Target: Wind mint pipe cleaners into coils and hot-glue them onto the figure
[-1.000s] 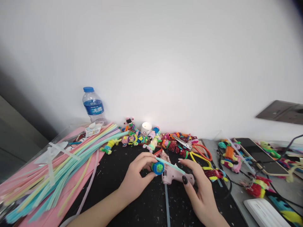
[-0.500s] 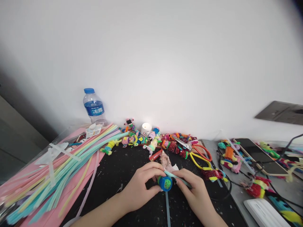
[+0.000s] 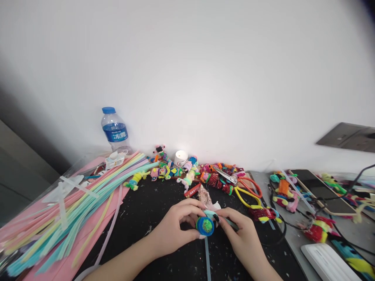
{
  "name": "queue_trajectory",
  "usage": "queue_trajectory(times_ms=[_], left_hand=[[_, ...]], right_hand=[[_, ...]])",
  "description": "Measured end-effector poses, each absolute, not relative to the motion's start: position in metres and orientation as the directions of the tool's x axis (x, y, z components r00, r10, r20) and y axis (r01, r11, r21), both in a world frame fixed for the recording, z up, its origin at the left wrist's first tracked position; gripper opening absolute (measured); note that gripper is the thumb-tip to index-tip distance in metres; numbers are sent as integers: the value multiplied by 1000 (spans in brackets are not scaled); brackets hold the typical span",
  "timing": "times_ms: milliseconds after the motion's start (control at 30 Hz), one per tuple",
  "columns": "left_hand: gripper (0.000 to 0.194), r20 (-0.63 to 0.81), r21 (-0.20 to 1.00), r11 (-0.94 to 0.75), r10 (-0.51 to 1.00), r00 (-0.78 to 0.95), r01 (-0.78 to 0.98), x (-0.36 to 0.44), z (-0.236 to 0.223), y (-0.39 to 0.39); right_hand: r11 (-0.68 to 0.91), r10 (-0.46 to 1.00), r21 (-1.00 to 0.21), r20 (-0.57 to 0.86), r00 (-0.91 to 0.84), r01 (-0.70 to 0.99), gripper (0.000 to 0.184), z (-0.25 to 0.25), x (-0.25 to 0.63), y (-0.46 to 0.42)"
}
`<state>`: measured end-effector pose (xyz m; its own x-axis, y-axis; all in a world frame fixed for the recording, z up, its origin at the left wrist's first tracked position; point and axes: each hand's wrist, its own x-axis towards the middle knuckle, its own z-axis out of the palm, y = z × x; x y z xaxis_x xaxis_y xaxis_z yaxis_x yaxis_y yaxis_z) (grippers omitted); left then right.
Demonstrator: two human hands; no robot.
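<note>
Between the thumb and fingers of my left hand (image 3: 175,224) is a blue pipe-cleaner coil (image 3: 205,226) with a green centre, its round end facing me. My right hand (image 3: 241,234) pinches a light teal pipe cleaner (image 3: 210,214), which lies curved against the coil's upper edge. Its far part runs under my right fingers and is mostly hidden. Just beyond my hands are a torn pinkish wrapper (image 3: 205,196) and a small red packet (image 3: 192,190).
Pastel pipe cleaners (image 3: 88,203) are heaped on pink sheets at left, near a water bottle (image 3: 115,130). Several small pipe-cleaner figures (image 3: 189,177), a paper cup (image 3: 181,157) and scissors (image 3: 247,195) line the back. A phone (image 3: 322,192), cables and a white device (image 3: 328,262) are at right.
The light teal pipe cleaner now bends over the top of the blue coil, where it was straighter before. My right fingers have shifted slightly, and the coil's face turned a little.
</note>
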<state>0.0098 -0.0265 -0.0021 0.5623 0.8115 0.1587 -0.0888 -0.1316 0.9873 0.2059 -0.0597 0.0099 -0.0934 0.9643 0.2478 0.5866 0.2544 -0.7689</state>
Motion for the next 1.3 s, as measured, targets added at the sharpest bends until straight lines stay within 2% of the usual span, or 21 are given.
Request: queue_trajectory(times_ms=[700, 1100, 1300], left_hand=[[31, 92, 985, 18, 782, 616, -171, 10, -4, -24], [32, 92, 981, 38, 775, 625, -191, 9, -4, -23], [28, 85, 984, 31, 791, 606, -177, 9, -5, -21]], right_hand=[[247, 967, -769, 239, -93, 590, 18, 10, 208, -59], [237, 969, -782, 235, -79, 576, 18, 11, 207, -59], [166, 954, -804, 277, 112, 571, 18, 11, 214, -56]])
